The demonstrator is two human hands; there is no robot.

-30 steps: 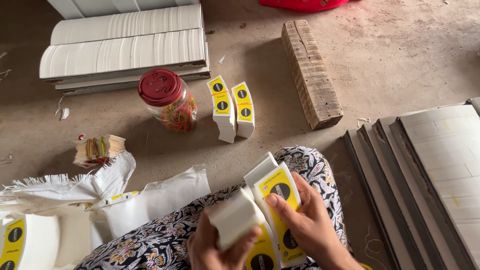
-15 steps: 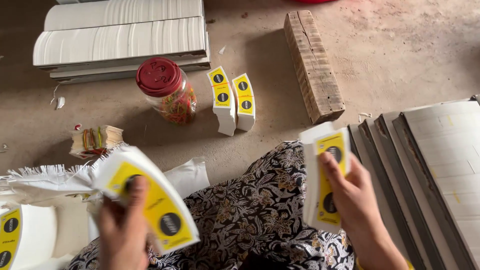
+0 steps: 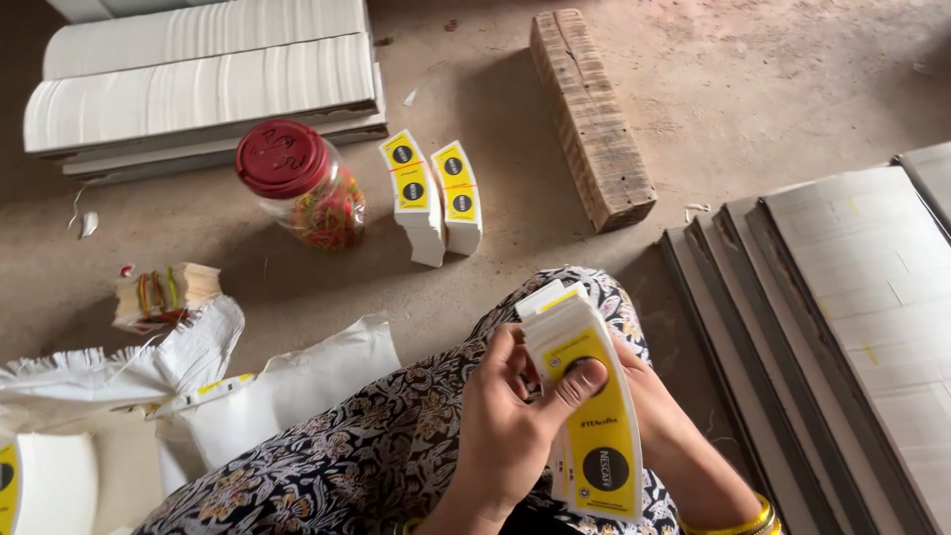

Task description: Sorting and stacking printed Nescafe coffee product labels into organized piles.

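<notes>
A stack of curved yellow and white printed card sleeves (image 3: 592, 411) rests over my knee, gripped from both sides. My left hand (image 3: 510, 426) clasps its left edge, thumb pressed on the yellow face. My right hand (image 3: 659, 411) supports it from behind and underneath, mostly hidden by the stack. Two banded bundles of the same sleeves (image 3: 434, 196) stand on the floor ahead, beside a jar with a red lid (image 3: 302, 186) full of coloured rubber bands.
A wooden block (image 3: 592, 114) lies at the back. White sheet stacks (image 3: 198, 84) sit far left, grey-edged sheet stacks (image 3: 852, 327) at right. A white sack (image 3: 238, 386) with more sleeves is at left, near a small banded bundle (image 3: 163, 294).
My left hand, which held a separate batch out to the left half a second ago, has come back. Both batches are now together as one stack in both hands.
</notes>
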